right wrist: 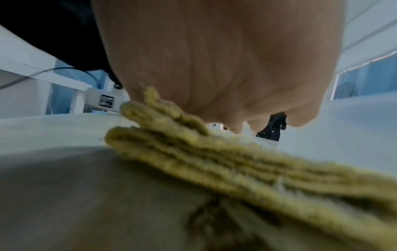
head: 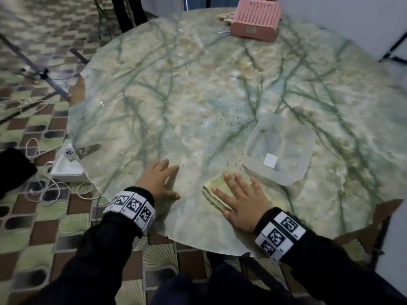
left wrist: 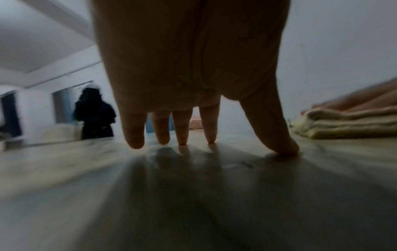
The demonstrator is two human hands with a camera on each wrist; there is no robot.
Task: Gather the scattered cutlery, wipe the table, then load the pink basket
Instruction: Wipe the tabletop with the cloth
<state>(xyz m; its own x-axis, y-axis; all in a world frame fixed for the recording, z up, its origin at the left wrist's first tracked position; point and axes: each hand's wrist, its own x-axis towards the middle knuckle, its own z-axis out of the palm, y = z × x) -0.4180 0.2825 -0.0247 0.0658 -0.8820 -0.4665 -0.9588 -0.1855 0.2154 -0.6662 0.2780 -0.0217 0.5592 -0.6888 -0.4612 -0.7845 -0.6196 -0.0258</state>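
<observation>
My right hand (head: pixel 240 194) lies flat with spread fingers on a folded yellow cloth (head: pixel 214 190) near the table's front edge; the right wrist view shows the palm (right wrist: pixel 225 68) pressing the cloth's layers (right wrist: pixel 236 161). My left hand (head: pixel 159 180) rests open on the bare marble table (head: pixel 176 84), fingertips (left wrist: pixel 135 141) touching the surface, with the cloth (left wrist: pixel 348 125) to its right. The pink basket (head: pixel 256 18) stands at the far edge, with cutlery (head: pixel 224 25) lying beside its left side. Dark crumbs (head: pixel 226 122) speckle the middle of the table.
A clear plastic container (head: pixel 279 148) sits just beyond my right hand. A white charger and cables (head: pixel 66 166) lie on the patterned floor at the left. A tripod leg (head: pixel 44 73) crosses the floor at far left. A person in dark clothes (left wrist: pixel 94 115) stands in the background.
</observation>
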